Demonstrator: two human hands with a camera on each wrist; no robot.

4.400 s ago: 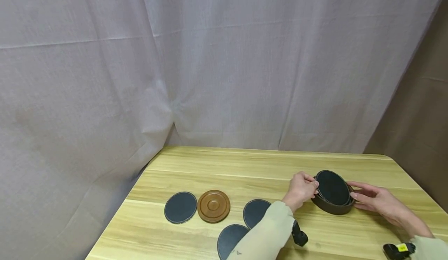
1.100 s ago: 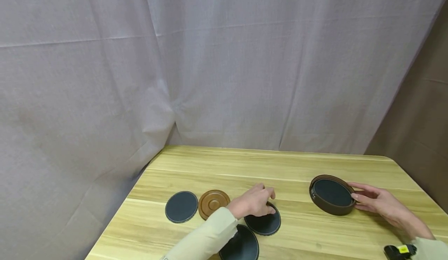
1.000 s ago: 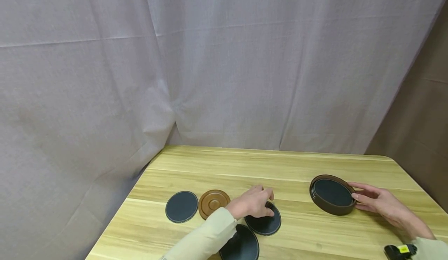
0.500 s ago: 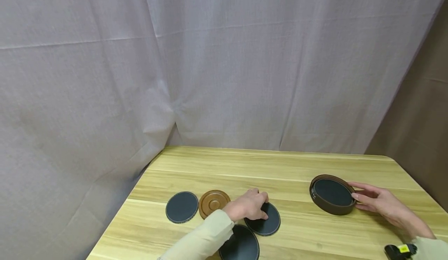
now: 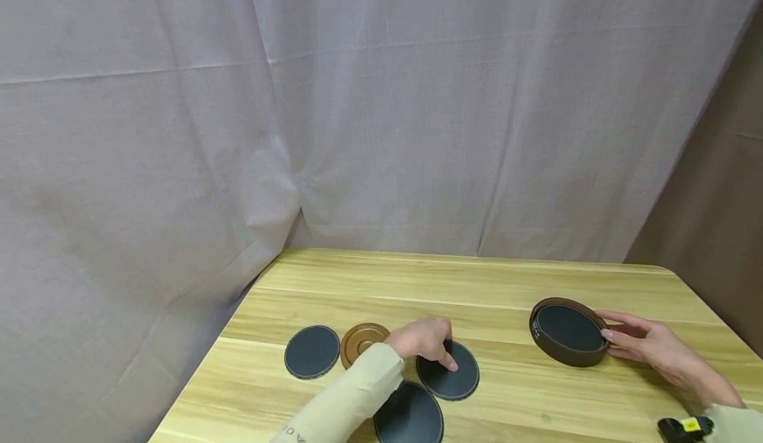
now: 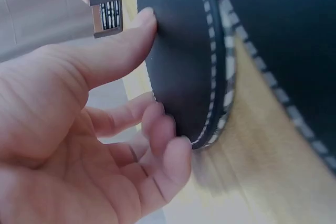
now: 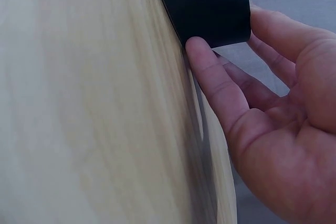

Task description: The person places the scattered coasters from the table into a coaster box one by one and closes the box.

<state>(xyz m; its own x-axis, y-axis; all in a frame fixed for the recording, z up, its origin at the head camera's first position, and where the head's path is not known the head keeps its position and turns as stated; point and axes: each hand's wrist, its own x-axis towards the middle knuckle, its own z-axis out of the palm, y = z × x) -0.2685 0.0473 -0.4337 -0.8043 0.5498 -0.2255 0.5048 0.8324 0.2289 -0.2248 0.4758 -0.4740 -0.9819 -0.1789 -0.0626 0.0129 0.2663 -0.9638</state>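
My left hand (image 5: 424, 340) is at the far left edge of a round black coaster (image 5: 456, 378) with pale edge stitching. In the left wrist view its thumb lies on the coaster's face, and the curled fingers meet the rim. At the right, my right hand (image 5: 661, 350) grips the side of a dark brown round coaster holder (image 5: 569, 357), thumb at the rim and fingers along the wall. Inside the holder lies a black coaster (image 5: 569, 327). The right wrist view shows the fingertips against the holder's dark wall (image 7: 210, 9).
Another black coaster (image 5: 408, 416) lies nearer me, partly behind the left sleeve (image 5: 352, 390). Further left are a brown grooved disc (image 5: 359, 342), partly covered by the arm, and one more black coaster (image 5: 312, 352). A grey curtain (image 5: 381, 132) hangs behind the wooden table (image 5: 465, 284).
Earlier the left hand was at the holder with a coaster tilted over it; that coaster now lies inside. The left hand has moved to a coaster on the table. The right hand stays at the holder.
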